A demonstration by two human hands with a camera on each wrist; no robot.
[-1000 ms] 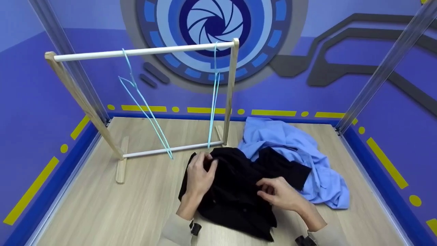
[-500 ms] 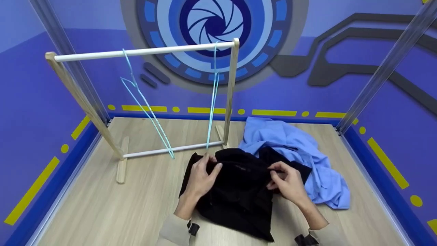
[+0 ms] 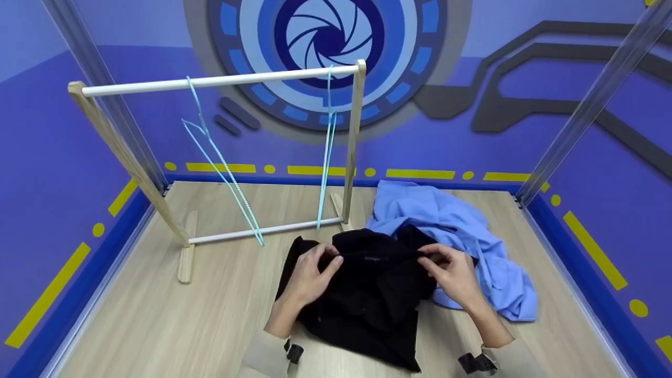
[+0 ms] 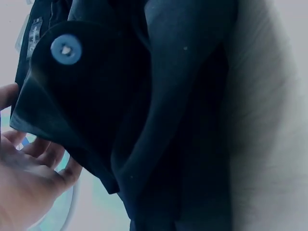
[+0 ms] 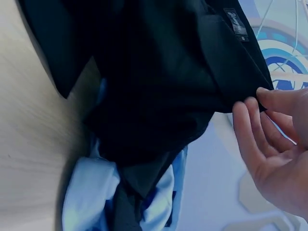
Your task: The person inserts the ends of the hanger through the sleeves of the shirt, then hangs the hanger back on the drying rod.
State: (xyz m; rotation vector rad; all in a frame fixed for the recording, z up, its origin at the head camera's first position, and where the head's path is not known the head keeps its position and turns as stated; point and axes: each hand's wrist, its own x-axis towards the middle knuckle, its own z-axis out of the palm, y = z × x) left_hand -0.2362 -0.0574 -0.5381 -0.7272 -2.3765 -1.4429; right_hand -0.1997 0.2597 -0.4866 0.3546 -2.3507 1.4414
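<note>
A black shirt (image 3: 367, 310) lies in front of the person, its upper part lifted between the two hands. My left hand (image 3: 308, 277) pinches its top edge on the left. On the other side, my right hand (image 3: 455, 275) pinches the same edge between thumb and fingers, as the right wrist view shows. A small label (image 5: 236, 24) is visible inside the neck, between the hands. In the left wrist view a blue-looking button (image 4: 66, 49) sits on a folded flap by the left fingers. The shirt's lower hem rests on the table.
A light blue garment (image 3: 446, 210) lies crumpled at the back right, partly under the black shirt. Behind on the left stands a wooden rack with a white top rail (image 3: 236, 79). Two light blue hangers hang there, a left hanger (image 3: 223, 168) and a right hanger (image 3: 326, 163).
The right hand has moved right and up and taken hold of the shirt's edge, drawing it taut. The left hand has shifted slightly right. The neck label has come into view.
</note>
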